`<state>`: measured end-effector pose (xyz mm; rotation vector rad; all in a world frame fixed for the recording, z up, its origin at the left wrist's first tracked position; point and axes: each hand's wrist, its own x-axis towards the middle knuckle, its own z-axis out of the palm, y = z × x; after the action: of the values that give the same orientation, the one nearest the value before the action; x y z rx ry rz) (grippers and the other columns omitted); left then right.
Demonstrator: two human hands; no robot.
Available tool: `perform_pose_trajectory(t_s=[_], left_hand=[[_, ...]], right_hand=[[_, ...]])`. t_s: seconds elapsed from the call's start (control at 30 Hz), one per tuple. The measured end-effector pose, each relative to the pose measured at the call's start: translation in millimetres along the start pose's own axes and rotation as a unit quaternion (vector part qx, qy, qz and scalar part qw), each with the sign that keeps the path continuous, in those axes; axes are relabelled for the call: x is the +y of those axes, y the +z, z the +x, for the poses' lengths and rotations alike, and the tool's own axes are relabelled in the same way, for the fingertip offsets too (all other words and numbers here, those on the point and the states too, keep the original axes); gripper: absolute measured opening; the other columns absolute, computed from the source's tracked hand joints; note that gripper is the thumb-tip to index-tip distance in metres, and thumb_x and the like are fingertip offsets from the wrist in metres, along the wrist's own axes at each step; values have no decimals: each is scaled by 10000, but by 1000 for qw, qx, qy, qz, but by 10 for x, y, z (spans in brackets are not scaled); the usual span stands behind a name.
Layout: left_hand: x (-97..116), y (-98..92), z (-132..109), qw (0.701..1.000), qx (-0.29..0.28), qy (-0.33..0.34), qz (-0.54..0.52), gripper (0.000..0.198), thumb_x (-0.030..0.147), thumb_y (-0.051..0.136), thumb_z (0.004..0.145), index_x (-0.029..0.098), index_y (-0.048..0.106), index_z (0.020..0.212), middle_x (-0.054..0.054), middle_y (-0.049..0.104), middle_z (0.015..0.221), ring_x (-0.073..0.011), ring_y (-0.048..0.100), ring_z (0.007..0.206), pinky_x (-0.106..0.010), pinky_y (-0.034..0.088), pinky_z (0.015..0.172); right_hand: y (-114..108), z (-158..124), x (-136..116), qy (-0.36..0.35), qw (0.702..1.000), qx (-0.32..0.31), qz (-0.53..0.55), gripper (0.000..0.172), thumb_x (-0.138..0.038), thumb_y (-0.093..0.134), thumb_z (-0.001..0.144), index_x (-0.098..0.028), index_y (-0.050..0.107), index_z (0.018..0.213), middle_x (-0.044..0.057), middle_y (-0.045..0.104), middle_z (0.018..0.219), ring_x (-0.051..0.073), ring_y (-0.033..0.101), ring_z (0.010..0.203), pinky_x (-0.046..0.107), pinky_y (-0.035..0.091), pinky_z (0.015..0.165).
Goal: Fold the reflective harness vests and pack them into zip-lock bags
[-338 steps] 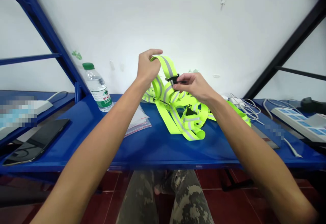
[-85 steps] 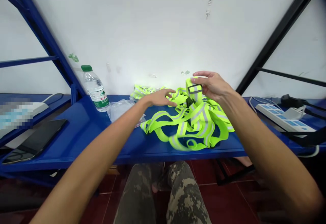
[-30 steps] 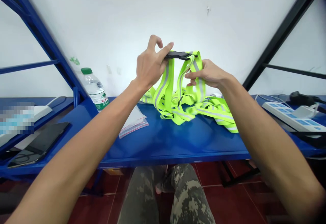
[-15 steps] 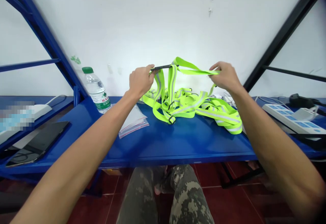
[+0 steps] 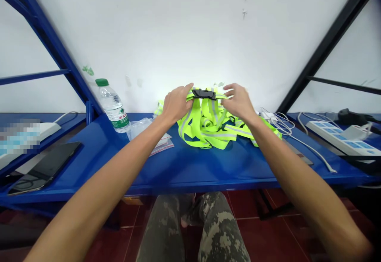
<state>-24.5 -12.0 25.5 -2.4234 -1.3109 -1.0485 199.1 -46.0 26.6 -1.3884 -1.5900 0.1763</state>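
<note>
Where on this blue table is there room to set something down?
Bare blue tabletop runs along the front edge, in front of the reflective yellow-green straps and plastic bags. It's crowded at the back, where the left hand and right hand work over the straps, between the water bottle and white cables.

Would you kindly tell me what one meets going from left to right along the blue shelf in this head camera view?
Black tablet, plastic water bottle, zip bag, left hand, black plastic buckle, right hand, white cables, power strip.
</note>
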Motion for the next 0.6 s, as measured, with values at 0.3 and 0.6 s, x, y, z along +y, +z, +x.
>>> perform_pose_trajectory(t_s=[0.3, 0.6], left_hand=[[-634, -121, 48, 900, -136, -245, -333, 324, 270, 729, 657, 191, 750, 971, -38, 607, 635, -167, 543, 538, -361, 472, 608], [-861, -350, 83, 855, -121, -309, -398, 329, 148, 787, 581, 198, 719, 899, -27, 593, 737, -96, 477, 518, -330, 443, 575]], right_hand=[[-488, 238, 372, 165, 969, 20, 182, 199, -145, 698, 655, -198, 616, 828, -15, 532, 599, 102, 434, 450, 346, 496, 516], [-692, 255, 493, 133, 972, 32, 189, 190, -214, 768, 640, -227, 655, 791, 30, 649, 709, 135, 498, 531, 304, 428, 483]])
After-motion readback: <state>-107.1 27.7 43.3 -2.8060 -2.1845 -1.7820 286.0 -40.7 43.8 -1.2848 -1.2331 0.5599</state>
